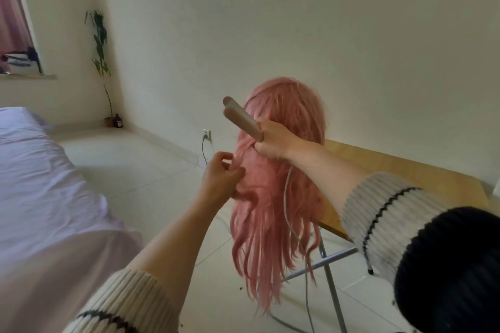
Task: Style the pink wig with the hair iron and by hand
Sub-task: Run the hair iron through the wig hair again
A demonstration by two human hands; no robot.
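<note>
A long pink wig [273, 197] hangs on a head form at the corner of a wooden table [400, 170], its strands falling well below the tabletop. My right hand [276, 143] grips the handle of a pinkish-beige hair iron [242, 120], whose two plates point up and left beside the wig's upper left side. A white cord [289, 213] runs down from the iron through the hair. My left hand [223, 178] is at the wig's left edge, its fingers pinching a thin lock of pink hair.
A bed with a pale lilac sheet [40, 184] fills the left side. A wall socket [206, 134] with a plugged cable sits low on the wall behind the wig. A tall potted plant [101, 62] stands in the far corner. The table's metal legs [332, 286] stand on the tiled floor.
</note>
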